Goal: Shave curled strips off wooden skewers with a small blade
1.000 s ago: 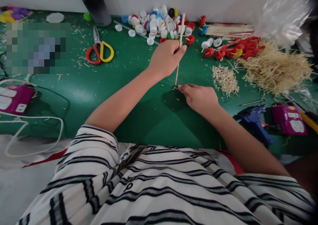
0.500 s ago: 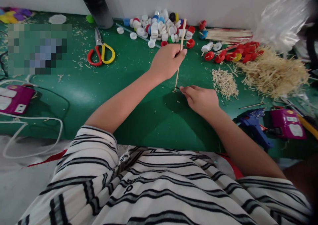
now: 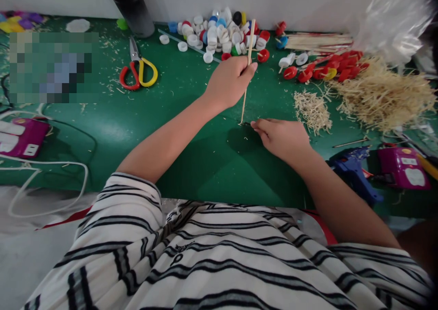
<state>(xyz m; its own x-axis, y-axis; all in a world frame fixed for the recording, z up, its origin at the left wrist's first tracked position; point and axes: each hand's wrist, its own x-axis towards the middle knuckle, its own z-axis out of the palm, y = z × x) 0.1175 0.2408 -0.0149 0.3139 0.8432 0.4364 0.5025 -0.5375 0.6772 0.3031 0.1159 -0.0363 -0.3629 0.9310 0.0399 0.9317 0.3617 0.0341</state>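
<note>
My left hand is closed around a thin wooden stick, which stands steeply with its lower end on the green table. In my right hand, pinched between thumb and fingers, is a small dark tool; most of it is hidden by the fingers. The tool's tip is close to the stick's lower end, and whether they touch cannot be made out. A few tiny shavings lie around that spot.
Scissors lie at the back left, bottle caps behind my left hand. To the right are red caps on sticks, wood shavings and a blue glue gun. A purple box with white cables sits left.
My right hand has shifted slightly to the right with the dark tool. My left hand and the stick are nearly where they were. The view has moved a little.
</note>
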